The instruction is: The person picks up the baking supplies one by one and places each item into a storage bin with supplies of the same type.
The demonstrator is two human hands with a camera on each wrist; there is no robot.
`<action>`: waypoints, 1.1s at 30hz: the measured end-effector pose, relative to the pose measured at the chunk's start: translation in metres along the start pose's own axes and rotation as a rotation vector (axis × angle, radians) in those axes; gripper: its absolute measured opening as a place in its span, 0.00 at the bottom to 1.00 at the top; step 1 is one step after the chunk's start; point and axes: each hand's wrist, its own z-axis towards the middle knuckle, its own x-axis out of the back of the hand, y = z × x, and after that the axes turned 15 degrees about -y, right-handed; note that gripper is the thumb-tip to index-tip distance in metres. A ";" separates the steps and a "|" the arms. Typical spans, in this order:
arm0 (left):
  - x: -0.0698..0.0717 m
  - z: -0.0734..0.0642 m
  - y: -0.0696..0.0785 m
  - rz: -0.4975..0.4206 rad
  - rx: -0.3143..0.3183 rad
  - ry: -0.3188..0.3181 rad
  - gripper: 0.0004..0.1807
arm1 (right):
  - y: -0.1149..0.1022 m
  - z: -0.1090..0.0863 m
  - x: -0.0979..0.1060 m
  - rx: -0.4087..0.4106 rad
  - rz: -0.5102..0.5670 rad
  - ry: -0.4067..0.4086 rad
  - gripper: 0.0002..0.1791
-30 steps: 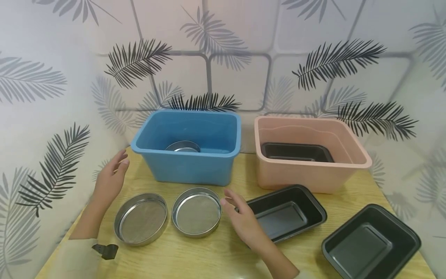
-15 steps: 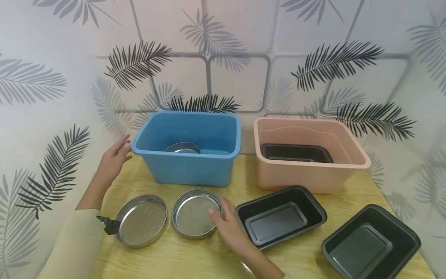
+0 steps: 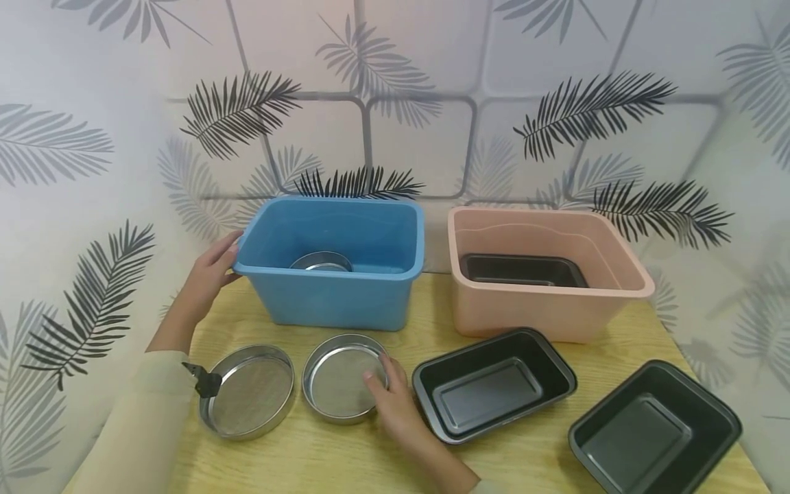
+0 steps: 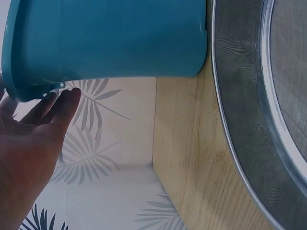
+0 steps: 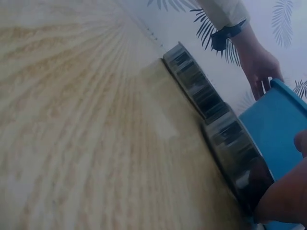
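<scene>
My left hand (image 3: pixel 210 274) is at the left end of a blue plastic bin (image 3: pixel 339 302), its fingers under the rim in the left wrist view. My right hand (image 3: pixel 395 401) holds the right side of a round metal sieve (image 3: pixel 342 381), thumb inside the wall and fingers outside. To its left lies a larger round sieve (image 3: pixel 249 394) with a fine mesh bottom, seen close up in the left wrist view. Another round sieve (image 3: pixel 321 259) sits in the blue bin, its lower part hidden by the front wall.
A pink plastic bin (image 3: pixel 524 309) stands to the right, holding a dark loaf pan (image 3: pixel 524 269). Two more dark pans, one loaf pan (image 3: pixel 494 387) and one squarer baking pan (image 3: pixel 654 432), lie on the wooden table (image 3: pixel 296 460). Patterned wall covering rises behind and at the sides.
My left hand has moved right and up to the blue bin's rim. The right hand has moved left from over the loaf pan onto the smaller sieve's edge. Bins and pans stay put.
</scene>
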 end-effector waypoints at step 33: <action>0.004 0.004 -0.007 -0.111 0.024 -0.098 0.32 | 0.009 0.005 -0.006 0.132 -0.001 0.076 0.32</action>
